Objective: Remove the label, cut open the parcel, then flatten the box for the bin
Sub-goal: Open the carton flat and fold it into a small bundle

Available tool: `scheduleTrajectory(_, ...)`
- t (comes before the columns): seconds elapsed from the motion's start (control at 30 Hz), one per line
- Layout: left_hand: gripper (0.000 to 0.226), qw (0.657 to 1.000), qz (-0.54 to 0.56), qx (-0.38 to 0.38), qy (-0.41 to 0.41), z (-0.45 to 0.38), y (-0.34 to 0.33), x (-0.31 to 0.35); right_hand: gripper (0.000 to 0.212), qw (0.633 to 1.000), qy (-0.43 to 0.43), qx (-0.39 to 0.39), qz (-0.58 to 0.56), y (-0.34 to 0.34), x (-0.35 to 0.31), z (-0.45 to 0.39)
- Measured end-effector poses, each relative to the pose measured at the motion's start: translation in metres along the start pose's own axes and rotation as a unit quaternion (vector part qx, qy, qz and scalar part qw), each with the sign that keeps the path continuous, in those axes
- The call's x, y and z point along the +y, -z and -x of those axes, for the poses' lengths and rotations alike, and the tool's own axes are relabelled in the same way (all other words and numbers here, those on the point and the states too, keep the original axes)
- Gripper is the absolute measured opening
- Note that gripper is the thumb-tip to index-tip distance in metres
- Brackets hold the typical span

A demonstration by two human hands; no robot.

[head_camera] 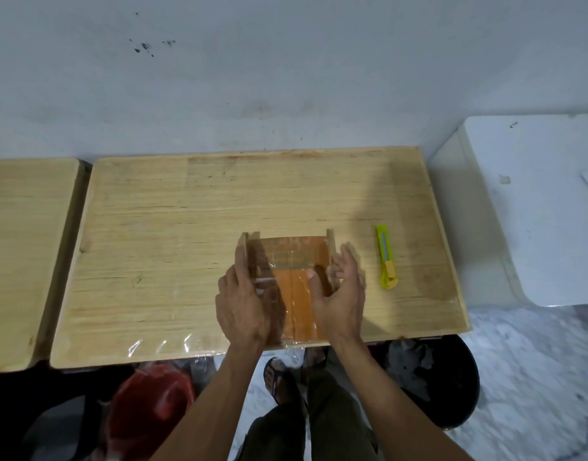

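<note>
- Your left hand [241, 304] lies flat and open along the left side of the box [294, 294]. Its fingers point away from you and press on the box's left flap.
- Your right hand [341, 294] is open too, like a cup. Its palm faces the box's right side, and its thumb rests on top of the box.
- Neither hand grips the box. It sits between your hands, on the near part of the table [173, 227], and its near end is at the table's edge.
- The box is brown with clear shiny tape on top. Two flaps stick up at its far corners, just past your fingertips.
- The knife [386, 257] is green and yellow. It lies on the table just right of your right hand, not touching it.
- A dark bin [452, 384] stands on the floor, below and right of your right arm.
</note>
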State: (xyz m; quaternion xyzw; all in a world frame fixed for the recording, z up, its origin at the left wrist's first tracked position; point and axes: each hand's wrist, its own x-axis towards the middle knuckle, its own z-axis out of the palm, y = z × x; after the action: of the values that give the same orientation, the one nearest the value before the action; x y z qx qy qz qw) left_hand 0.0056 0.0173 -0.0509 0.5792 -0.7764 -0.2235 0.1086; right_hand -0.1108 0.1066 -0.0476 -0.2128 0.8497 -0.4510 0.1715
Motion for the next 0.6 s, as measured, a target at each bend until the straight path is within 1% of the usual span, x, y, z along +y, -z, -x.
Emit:
scheduleTrajectory(0.13, 0.065, 0.996, 0.091, -0.002, -0.003, -0.001, -0.013, -0.008, 0.052, 0.997, 0.011, -0.057, 0.043, -0.007, 0.007, -0.002)
scheduleTrajectory(0.2, 0.050, 0.993, 0.113, 0.018, -0.002, -0.004, -0.019, -0.014, 0.044, 0.997, 0.018, -0.052, 0.062, -0.012, 0.013, -0.006)
scheduleTrajectory(0.23, 0.046, 0.991, 0.129, 0.024, 0.007, -0.007, -0.020, -0.015, 0.041, 0.997, 0.022, -0.040, 0.068, -0.016, 0.015, -0.008)
scheduleTrajectory(0.33, 0.042, 0.987, 0.159, 0.034, 0.003, -0.018, -0.023, -0.020, 0.037, 0.996, 0.038, -0.012, 0.074, -0.027, 0.024, -0.020)
scheduleTrajectory(0.4, 0.043, 0.990, 0.137, 0.024, -0.004, -0.025, -0.028, -0.024, 0.037, 0.994, 0.057, -0.009, 0.097, -0.035, 0.031, -0.027)
scheduleTrajectory(0.5, 0.048, 0.997, 0.078, 0.000, 0.016, -0.027, -0.036, -0.027, 0.045, 0.978, 0.068, -0.003, 0.197, -0.041, 0.034, -0.030)
scheduleTrajectory(0.53, 0.050, 0.998, 0.058, -0.004, 0.017, -0.026, -0.038, -0.026, 0.048, 0.969, 0.066, -0.010, 0.236, -0.042, 0.034, -0.029)
scheduleTrajectory(0.6, 0.052, 1.000, 0.013, -0.014, -0.010, -0.023, -0.040, -0.024, 0.053, 0.950, 0.069, -0.051, 0.300, -0.043, 0.037, -0.029)
